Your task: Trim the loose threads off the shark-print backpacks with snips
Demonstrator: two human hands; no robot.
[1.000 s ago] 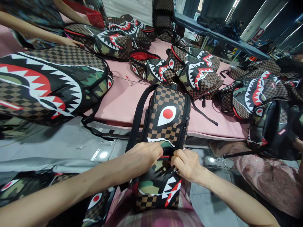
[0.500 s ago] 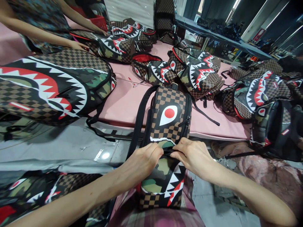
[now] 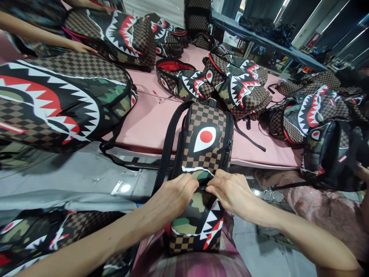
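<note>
A brown-checked backpack [image 3: 205,142] with a red-and-white eye and a camo shark mouth stands upright on my lap, leaning against the pink table edge. My left hand [image 3: 173,196] and my right hand [image 3: 230,192] meet at its middle, fingers pinched together on the bag's front seam by the camo panel. Whatever small part they pinch is hidden under the fingertips. A black shoulder strap [image 3: 168,142] runs down the bag's left side.
Several matching shark-mouth backpacks lie on the pink table [image 3: 150,119]: a large one [image 3: 60,100] at left, others [image 3: 239,86] behind and at right [image 3: 311,111]. Another person's arm [image 3: 43,36] reaches in at top left. A grey plastic sheet [image 3: 72,181] covers the near-left area.
The other person at top left has lifted a backpack upright. My right hand has shifted from a fist low on the bag to fingers laid over the seam, level with my left.
</note>
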